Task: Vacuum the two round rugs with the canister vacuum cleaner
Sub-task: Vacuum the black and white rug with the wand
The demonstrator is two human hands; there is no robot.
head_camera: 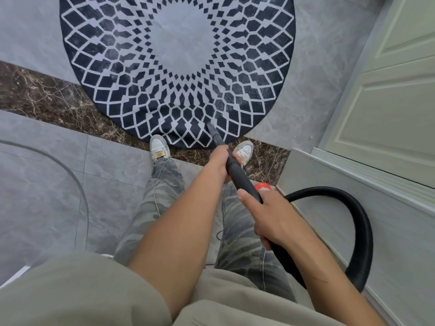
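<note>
A round rug (176,50) with a black and grey diamond pattern lies on the floor ahead of my feet. The black vacuum wand (237,172) slants down to it, and its narrow nozzle (211,129) touches the rug's near edge. My left hand (220,161) grips the wand low down, close to the nozzle. My right hand (270,215) grips it higher up, where the ribbed black hose (360,231) joins and loops off to the right. An orange and white part (262,186), perhaps the canister, shows just behind the wand. Only one rug is in view.
A pale green panelled door (388,90) and a grey wall base (353,184) close off the right side. A dark marble strip (47,97) crosses the grey tile floor under the rug's near edge. My two shoes (160,147) stand at the rug's rim.
</note>
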